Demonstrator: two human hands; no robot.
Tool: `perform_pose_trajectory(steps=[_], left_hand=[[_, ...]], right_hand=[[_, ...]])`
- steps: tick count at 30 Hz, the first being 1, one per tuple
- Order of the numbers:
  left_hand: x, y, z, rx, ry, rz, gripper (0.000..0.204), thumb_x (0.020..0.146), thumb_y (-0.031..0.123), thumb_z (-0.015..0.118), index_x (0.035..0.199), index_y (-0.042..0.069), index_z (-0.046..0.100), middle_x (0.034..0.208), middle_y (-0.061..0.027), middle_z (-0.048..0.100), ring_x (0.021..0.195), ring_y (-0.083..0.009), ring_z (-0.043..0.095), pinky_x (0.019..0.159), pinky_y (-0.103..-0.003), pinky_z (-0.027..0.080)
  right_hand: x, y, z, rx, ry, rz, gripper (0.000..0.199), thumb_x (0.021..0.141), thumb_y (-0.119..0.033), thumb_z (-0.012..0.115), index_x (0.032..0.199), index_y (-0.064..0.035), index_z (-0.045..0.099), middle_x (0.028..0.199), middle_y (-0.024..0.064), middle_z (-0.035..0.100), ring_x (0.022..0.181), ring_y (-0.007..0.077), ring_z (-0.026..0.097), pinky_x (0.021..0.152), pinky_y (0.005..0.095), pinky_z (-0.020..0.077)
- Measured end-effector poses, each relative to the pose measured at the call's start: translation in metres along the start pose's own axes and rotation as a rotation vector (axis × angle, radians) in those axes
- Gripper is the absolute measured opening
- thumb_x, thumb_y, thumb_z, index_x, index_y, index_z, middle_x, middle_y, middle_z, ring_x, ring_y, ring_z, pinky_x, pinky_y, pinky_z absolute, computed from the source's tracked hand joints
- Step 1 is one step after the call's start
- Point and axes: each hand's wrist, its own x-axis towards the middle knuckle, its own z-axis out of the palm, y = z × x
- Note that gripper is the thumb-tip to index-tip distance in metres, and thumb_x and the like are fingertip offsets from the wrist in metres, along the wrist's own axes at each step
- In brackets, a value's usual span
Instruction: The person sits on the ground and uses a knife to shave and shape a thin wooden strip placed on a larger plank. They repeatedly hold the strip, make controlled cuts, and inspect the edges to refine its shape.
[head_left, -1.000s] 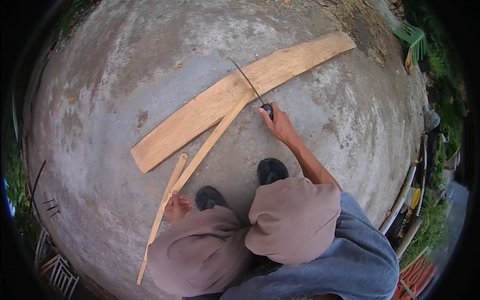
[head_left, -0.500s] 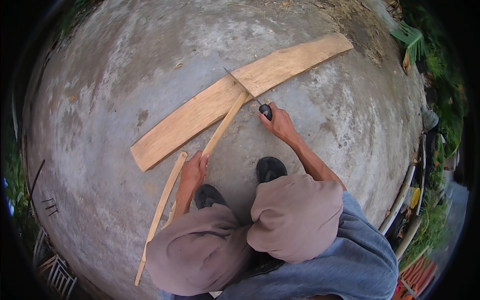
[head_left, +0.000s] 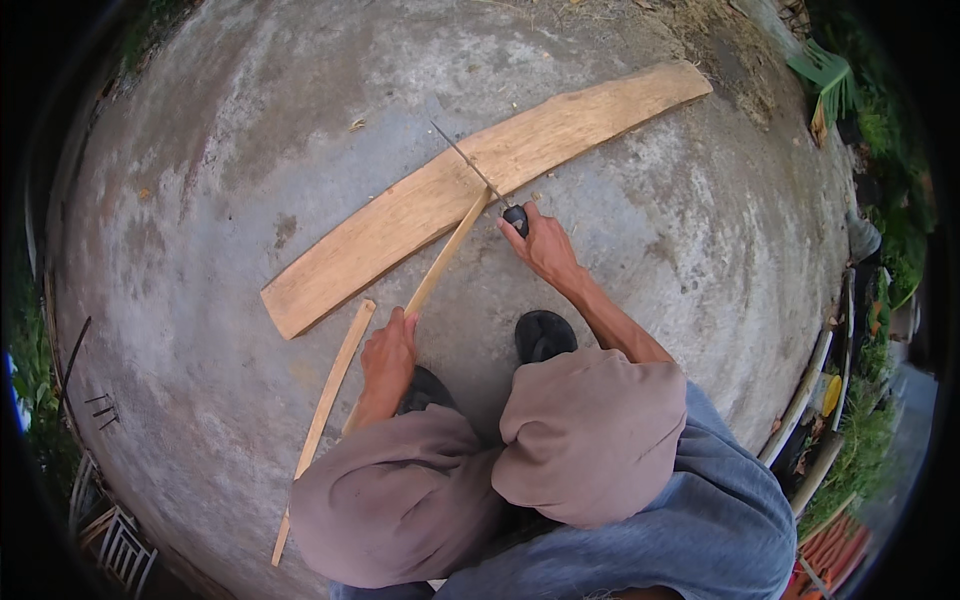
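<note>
My right hand point(head_left: 546, 250) is closed round the black handle of a long thin blade point(head_left: 467, 159). Seen nearly edge-on, it could be a knife or a saw; I cannot tell which. The blade lies across the far end of a narrow wooden stick point(head_left: 447, 257), over a wide, slightly curved plank point(head_left: 375, 237) on the ground. Gripped in my left hand point(head_left: 390, 350), the stick slants from beside my left foot up to the plank. Left of that hand, a second thin wooden strip point(head_left: 335, 385) lies on the concrete, its lower part next to my knee.
Rough concrete ground point(head_left: 180, 300) surrounds the plank, with small wood chips near the blade. My dark sandals point(head_left: 545, 337) stand between my hands. Green plants point(head_left: 880, 150) and pale poles point(head_left: 800, 395) line the right edge. A white slatted rack point(head_left: 125, 553) stands at the lower left.
My right hand has shifted left and slightly up, pushing the blade's tip farther past the plank's far edge. My left hand has moved slightly down and right, still gripping the stick.
</note>
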Motion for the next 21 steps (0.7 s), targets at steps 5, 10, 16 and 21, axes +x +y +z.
perform_pose_trajectory(steps=[5, 10, 16, 21], left_hand=[[-0.003, -0.006, 0.006, 0.024, 0.010, 0.003, 0.040, 0.111, 0.044, 0.042, 0.121, 0.009, 0.058, 0.084, -0.0299, 0.070, 0.081, -0.0520, 0.068, 0.072, -0.061, 0.052], [-0.001, 0.000, 0.011, 0.010, 0.061, 0.075, 0.038, 0.111, 0.042, 0.043, 0.119, 0.008, 0.057, 0.081, -0.0289, 0.070, 0.077, -0.0522, 0.068, 0.070, -0.061, 0.052], [-0.006, 0.001, 0.006, 0.033, 0.035, 0.034, 0.038, 0.111, 0.041, 0.043, 0.118, 0.007, 0.056, 0.083, -0.0302, 0.069, 0.080, -0.0515, 0.068, 0.072, -0.061, 0.051], [-0.001, 0.001, 0.005, -0.004, -0.013, 0.024, 0.038, 0.111, 0.041, 0.042, 0.120, 0.007, 0.056, 0.084, -0.0304, 0.069, 0.081, -0.0521, 0.067, 0.073, -0.061, 0.051]], right_hand=[[-0.016, -0.012, 0.001, 0.077, 0.119, -0.153, 0.043, 0.099, -0.041, 0.068, 0.100, 0.0002, 0.056, 0.077, 0.0255, 0.069, 0.074, 0.0452, 0.070, 0.064, 0.0510, 0.0536], [-0.002, 0.007, 0.005, -0.014, 0.053, 0.027, 0.041, 0.099, -0.038, 0.070, 0.104, 0.0000, 0.057, 0.076, 0.0253, 0.068, 0.069, 0.0439, 0.070, 0.060, 0.0485, 0.0521], [-0.019, -0.013, 0.002, 0.110, 0.143, -0.146, 0.043, 0.099, -0.041, 0.066, 0.103, 0.0002, 0.056, 0.075, 0.0248, 0.069, 0.074, 0.0456, 0.070, 0.064, 0.0513, 0.0540], [-0.004, 0.008, 0.015, 0.033, 0.063, 0.041, 0.043, 0.099, -0.041, 0.067, 0.106, -0.0001, 0.056, 0.076, 0.0254, 0.069, 0.075, 0.0464, 0.070, 0.065, 0.0521, 0.0541]])
